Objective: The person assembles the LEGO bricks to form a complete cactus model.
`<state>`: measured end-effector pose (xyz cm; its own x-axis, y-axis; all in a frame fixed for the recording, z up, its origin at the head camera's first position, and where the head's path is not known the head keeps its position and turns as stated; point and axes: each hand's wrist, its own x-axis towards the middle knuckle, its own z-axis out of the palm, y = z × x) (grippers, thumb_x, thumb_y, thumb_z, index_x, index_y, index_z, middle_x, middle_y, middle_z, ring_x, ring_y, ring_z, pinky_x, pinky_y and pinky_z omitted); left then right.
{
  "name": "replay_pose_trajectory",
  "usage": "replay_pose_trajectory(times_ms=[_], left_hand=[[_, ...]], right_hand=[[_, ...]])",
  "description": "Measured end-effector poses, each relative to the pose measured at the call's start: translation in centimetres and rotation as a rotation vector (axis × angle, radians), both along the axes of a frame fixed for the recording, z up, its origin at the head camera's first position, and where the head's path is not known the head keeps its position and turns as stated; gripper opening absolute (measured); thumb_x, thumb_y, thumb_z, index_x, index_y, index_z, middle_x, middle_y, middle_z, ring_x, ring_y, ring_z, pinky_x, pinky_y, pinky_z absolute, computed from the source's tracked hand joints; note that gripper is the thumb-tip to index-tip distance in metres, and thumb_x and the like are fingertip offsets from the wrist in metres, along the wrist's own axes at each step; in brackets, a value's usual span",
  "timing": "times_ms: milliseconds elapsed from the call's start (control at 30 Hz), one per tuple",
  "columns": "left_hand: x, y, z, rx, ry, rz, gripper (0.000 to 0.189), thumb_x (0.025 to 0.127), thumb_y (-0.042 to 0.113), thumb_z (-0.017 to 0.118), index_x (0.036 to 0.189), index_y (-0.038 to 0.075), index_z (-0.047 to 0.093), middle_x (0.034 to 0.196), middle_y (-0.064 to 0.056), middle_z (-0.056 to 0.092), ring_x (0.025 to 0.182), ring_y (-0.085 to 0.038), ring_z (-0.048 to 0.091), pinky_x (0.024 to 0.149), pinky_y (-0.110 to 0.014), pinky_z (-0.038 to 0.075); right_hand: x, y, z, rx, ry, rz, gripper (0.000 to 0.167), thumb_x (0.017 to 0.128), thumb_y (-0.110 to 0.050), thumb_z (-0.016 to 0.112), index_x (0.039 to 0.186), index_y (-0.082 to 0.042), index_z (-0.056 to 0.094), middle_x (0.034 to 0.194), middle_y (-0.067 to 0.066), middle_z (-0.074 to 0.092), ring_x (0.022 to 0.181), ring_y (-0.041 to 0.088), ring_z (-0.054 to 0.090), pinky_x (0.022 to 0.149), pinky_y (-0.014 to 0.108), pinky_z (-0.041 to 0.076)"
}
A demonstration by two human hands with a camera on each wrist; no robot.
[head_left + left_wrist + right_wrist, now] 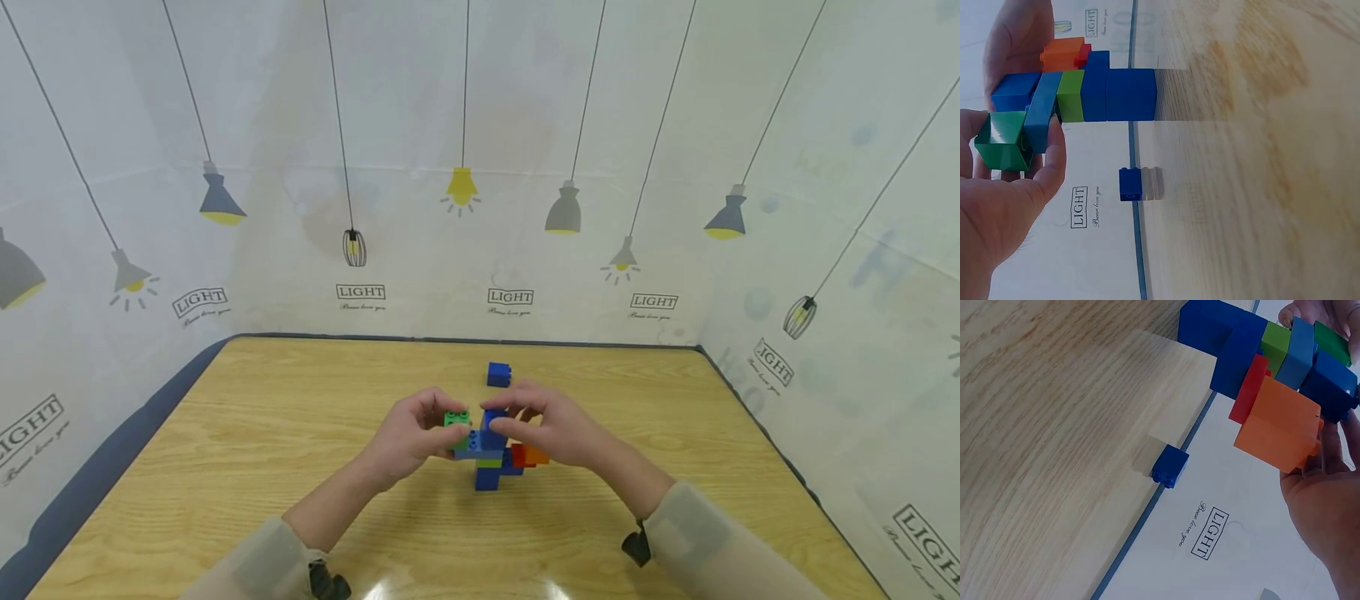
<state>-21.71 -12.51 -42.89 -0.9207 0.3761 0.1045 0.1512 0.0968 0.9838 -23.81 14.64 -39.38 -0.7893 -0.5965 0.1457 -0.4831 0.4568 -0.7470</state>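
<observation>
A small stack of toy building bricks stands upright on the table, with a dark blue brick [487,480] at its foot and a lime brick [1070,95] higher up. Across the lime one lies a medium-blue brick [1042,115]. My left hand [405,442] pinches a green brick [1000,140] at its left end; the green brick's hollow underside shows, and I cannot tell if it is pressed fully on. With thumb and fingers my right hand [558,429] holds a dark blue brick [492,427] atop the other end. An orange brick [1280,422] and a red brick [1250,389] jut out below that hand.
A loose blue brick [498,374] lies on the wooden table [315,400] behind the stack, near the back edge. A white curtain [420,275] printed with lamps encloses the table at the back and sides.
</observation>
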Motion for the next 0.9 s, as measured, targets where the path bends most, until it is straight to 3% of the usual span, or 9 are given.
replay_pose_trajectory(times_ms=[233, 433, 700, 900], left_hand=[[-0.04, -0.04, -0.01, 0.004, 0.005, -0.006, 0.032, 0.104, 0.017, 0.076, 0.128, -0.001, 0.066, 0.111, -0.007, 0.069, 0.096, -0.021, 0.069, 0.081, -0.037, 0.069], [-0.05, -0.03, -0.05, 0.003, 0.006, -0.008, 0.036, 0.103, 0.017, 0.076, 0.130, -0.005, 0.064, 0.110, -0.006, 0.069, 0.095, -0.020, 0.069, 0.081, -0.037, 0.069], [-0.05, -0.12, -0.03, 0.005, 0.015, -0.007, 0.029, 0.103, 0.016, 0.076, 0.126, 0.001, 0.068, 0.110, -0.009, 0.069, 0.095, -0.020, 0.069, 0.080, -0.037, 0.069], [-0.07, -0.04, -0.07, -0.001, 0.020, -0.013, 0.029, 0.104, 0.015, 0.076, 0.127, 0.000, 0.067, 0.110, -0.009, 0.069, 0.093, -0.021, 0.069, 0.080, -0.037, 0.069]], right_hand=[[0.26, -0.24, -0.24, -0.045, 0.016, -0.016, 0.029, 0.106, -0.031, 0.076, 0.132, -0.020, 0.077, 0.119, -0.004, 0.075, 0.105, 0.019, 0.067, 0.095, 0.031, 0.060], [0.37, -0.35, -0.51, -0.056, 0.017, -0.037, 0.029, 0.104, -0.029, 0.078, 0.131, -0.018, 0.079, 0.117, -0.003, 0.075, 0.104, 0.019, 0.066, 0.096, 0.037, 0.060], [0.17, -0.35, -0.74, -0.065, 0.044, -0.027, 0.027, 0.104, -0.026, 0.079, 0.129, -0.016, 0.080, 0.114, 0.000, 0.075, 0.101, 0.015, 0.066, 0.091, 0.026, 0.059], [0.00, -0.46, -0.89, -0.075, 0.029, -0.012, 0.026, 0.104, -0.026, 0.079, 0.128, -0.016, 0.081, 0.111, 0.000, 0.074, 0.099, 0.016, 0.066, 0.089, 0.026, 0.059]])
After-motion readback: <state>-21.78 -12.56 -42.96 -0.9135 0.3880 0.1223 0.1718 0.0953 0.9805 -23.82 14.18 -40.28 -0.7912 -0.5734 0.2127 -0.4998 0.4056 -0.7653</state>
